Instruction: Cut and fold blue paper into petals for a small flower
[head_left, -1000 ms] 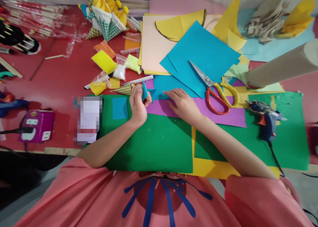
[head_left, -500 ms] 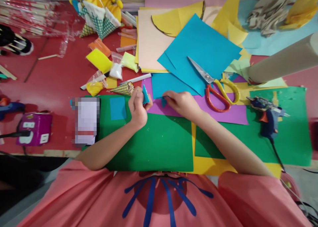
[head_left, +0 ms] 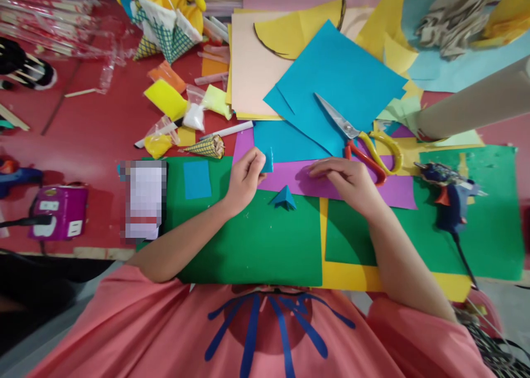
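My left hand (head_left: 247,179) is closed, pinching a small folded piece of blue paper (head_left: 268,160) between thumb and fingers. Below it a folded blue paper triangle (head_left: 285,198) rests on the green sheet (head_left: 252,240), touched by neither hand. My right hand (head_left: 345,180) hovers over the purple paper (head_left: 285,175), fingers stretched to the left and nothing visible in them. Just beyond that hand lie scissors (head_left: 350,129) with red and yellow handles, blades across large blue sheets (head_left: 331,69). A flat blue rectangle (head_left: 197,180) lies left of my left hand.
A glue gun (head_left: 451,198) lies at the right, with a cardboard tube (head_left: 476,99) behind it. Left are a phone (head_left: 144,198) and a purple box (head_left: 58,213) with a cable. A small paper cone (head_left: 207,145), a pen (head_left: 227,130) and clay packets (head_left: 165,99) lie farther back.
The folded blue triangle, earlier at my right fingertips, now lies on the green sheet. My right hand has moved right, off it. My left hand has shifted right with its blue piece.
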Available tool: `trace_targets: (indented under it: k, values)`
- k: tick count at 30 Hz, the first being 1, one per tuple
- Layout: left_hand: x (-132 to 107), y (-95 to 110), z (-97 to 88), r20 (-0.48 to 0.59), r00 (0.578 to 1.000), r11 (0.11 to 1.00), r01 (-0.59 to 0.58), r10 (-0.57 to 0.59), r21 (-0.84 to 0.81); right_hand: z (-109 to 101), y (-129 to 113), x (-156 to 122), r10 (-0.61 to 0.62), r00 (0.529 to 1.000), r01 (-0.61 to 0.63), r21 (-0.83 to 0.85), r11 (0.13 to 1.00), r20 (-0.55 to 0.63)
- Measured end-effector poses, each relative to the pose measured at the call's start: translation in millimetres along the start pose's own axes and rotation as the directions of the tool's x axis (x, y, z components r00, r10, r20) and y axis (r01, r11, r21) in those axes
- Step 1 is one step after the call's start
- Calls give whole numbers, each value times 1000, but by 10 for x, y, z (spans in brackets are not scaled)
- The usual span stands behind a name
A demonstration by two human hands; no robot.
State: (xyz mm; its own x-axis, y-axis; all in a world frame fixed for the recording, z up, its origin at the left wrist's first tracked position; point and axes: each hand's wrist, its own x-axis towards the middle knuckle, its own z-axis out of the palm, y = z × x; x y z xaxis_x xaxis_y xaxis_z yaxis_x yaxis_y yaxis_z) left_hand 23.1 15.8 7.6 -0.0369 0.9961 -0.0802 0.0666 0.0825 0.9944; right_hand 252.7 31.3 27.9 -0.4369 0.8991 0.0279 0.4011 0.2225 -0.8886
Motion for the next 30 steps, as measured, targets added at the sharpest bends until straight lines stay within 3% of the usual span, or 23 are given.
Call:
trace_targets:
  k: [3,7,9,10,13,15,19,22,27,30]
  values:
    - [2,-11,2,5,1000,1000,3,-3,-4,-86,-121,-45,54,999,-53,-224,973,2]
    - [1,-9,8,-10,1000,1000,9,-9,-8,57,-340,-155,121,989,-147,-578,802,-83]
    - [-2,1,11,-12,1000,1000,23,-23,-2,241,-418,-209,38,999,-47,-635,771,-28]
    - [-4,6,11,-12,999,999,32,-32,3,338,-440,-229,-2,997,50,-655,754,74]
    - [-8,19,10,-15,999,999,45,-45,15,562,-430,-254,-86,935,309,-676,669,343]
    - [-7,21,8,-13,999,999,45,-45,14,610,-379,-245,-83,909,360,-671,648,408]
    - [-5,16,4,-1,999,999,48,-47,9,505,-279,-207,-145,896,362,-503,785,419]
    - [-7,15,2,6,999,999,49,-49,16,394,-246,-187,-190,935,290,-337,896,300]
    - [-7,7,-1,11,998,998,57,-57,32,342,-200,-172,-77,994,98,-281,955,83]
    - [-3,-8,-5,17,998,998,53,-53,32,341,-155,-158,6,1000,-4,-104,995,18]
